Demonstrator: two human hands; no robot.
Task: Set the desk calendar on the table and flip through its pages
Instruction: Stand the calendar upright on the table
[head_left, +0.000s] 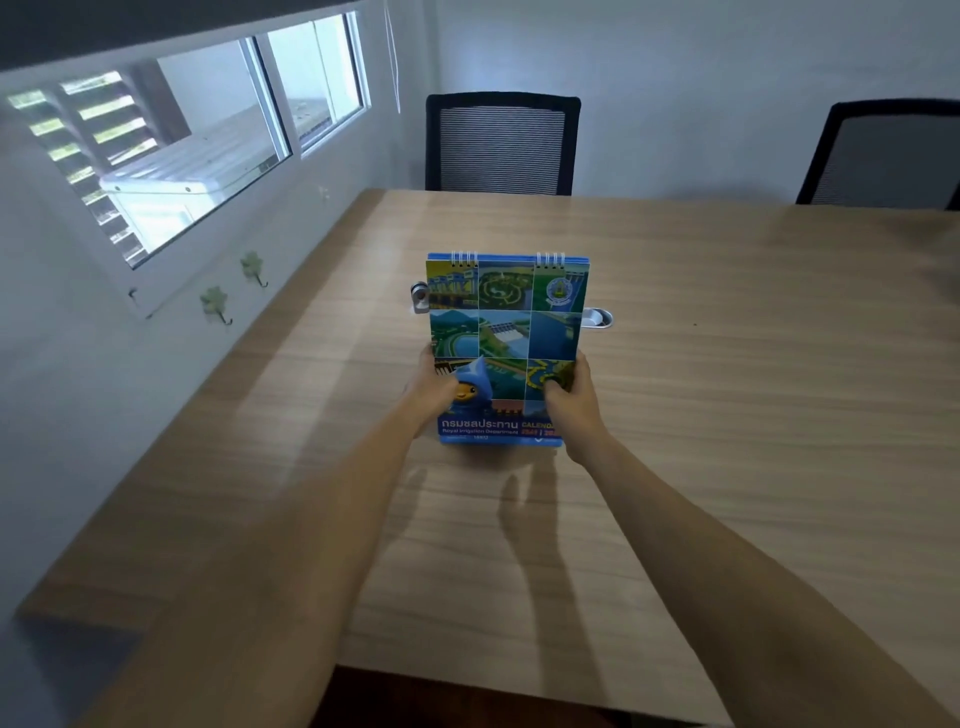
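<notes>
A spiral-bound desk calendar (505, 322) with a blue and green photo-grid cover is held over the middle of the wooden table (727, 415). Its wire rings are at the far top edge and the blue title band faces me. My left hand (434, 391) grips its lower left edge with the thumb on the cover. My right hand (569, 397) grips the lower right edge the same way. A shadow lies on the table just under the calendar's near edge, so it seems slightly lifted or tilted. The back of the calendar is hidden.
A silver cable grommet (597, 317) shows in the tabletop behind the calendar. Two black mesh chairs (501, 143) (883, 156) stand at the far edge. A wall with a window (208, 140) and small hooks (215, 304) runs along the left.
</notes>
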